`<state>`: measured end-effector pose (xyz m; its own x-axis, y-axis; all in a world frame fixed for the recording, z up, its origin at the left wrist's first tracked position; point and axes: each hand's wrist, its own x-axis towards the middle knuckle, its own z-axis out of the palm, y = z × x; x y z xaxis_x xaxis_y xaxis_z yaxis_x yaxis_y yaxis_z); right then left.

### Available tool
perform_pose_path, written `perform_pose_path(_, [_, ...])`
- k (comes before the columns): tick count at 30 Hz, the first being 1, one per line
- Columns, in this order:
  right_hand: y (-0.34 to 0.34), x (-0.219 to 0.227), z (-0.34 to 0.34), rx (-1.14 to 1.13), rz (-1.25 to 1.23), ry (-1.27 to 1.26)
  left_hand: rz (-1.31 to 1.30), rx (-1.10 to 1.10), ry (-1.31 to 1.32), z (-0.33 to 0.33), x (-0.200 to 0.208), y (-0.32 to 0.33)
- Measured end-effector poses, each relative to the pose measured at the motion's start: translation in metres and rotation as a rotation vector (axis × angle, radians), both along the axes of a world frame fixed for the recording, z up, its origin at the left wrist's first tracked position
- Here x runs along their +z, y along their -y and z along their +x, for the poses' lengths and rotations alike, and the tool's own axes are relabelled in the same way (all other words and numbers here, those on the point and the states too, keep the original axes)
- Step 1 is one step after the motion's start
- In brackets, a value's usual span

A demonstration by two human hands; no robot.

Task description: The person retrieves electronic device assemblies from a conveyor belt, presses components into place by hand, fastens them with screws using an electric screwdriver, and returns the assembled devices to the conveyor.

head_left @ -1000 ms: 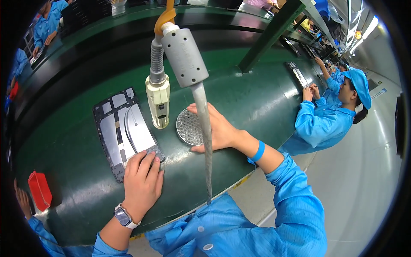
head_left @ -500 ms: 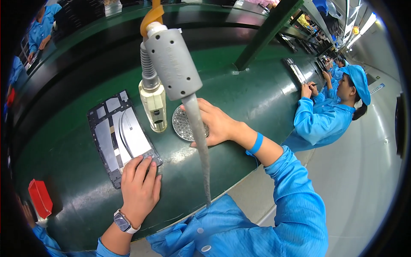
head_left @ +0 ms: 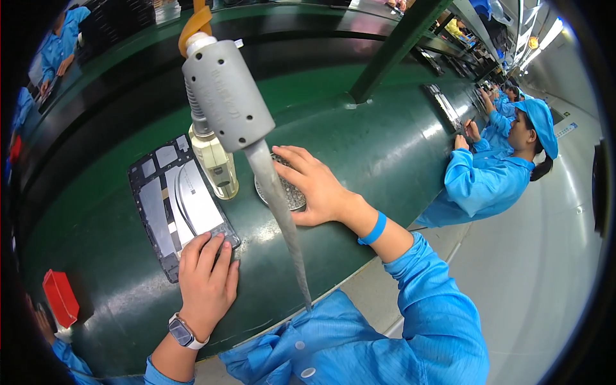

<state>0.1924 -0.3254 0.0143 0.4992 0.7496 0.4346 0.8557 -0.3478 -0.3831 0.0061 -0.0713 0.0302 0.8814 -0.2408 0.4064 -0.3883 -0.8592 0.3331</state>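
Note:
A tablet (head_left: 199,199) with its back off lies on the green bench, showing a silver battery and a dark frame. My left hand (head_left: 208,273) rests on its near end, fingers laid out and holding nothing. To the right, my right hand (head_left: 324,192) reaches over a round metal dish (head_left: 292,194) filled with small pieces too tiny to name. Its fingers are spread around the dish's right side, and whether they grip the rim is not clear. A grey perforated cylinder (head_left: 228,96) with a tapering grey tail hangs in front, hiding part of the dish.
Behind the cylinder, a cream-coloured handheld tool (head_left: 217,167) hangs beside the tablet. A red bin (head_left: 61,298) stands at the left. A green post (head_left: 391,54) rises from the bench. A co-worker in blue (head_left: 497,163) works at the right; other people sit farther off.
The hanging cylinder and cream-coloured tool have shifted left in view. My right hand has moved slightly left over the dish, its fingers spreading wider. My left hand stays on the tablet.

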Motion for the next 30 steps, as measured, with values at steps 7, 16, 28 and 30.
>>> perform_pose_path(7, [-0.0085, -0.0056, -0.0066, -0.109, 0.019, 0.012, -0.007, -0.001, -0.013, 0.0001, -0.0006, -0.0012])
perform_pose_path(16, [-0.0062, -0.0004, -0.0054, 0.003, 0.019, -0.001, -0.003, 0.006, -0.008, 0.0005, 0.0000, -0.0001])
perform_pose_path(28, [-0.0035, -0.0001, -0.0077, 0.006, 0.026, 0.007, 0.007, 0.011, -0.004, -0.0017, 0.0035, 0.0027])
perform_pose_path(30, [-0.0034, 0.0000, -0.0077, 0.006, 0.028, 0.009, 0.011, 0.014, -0.006, -0.0020, 0.0039, 0.0029])
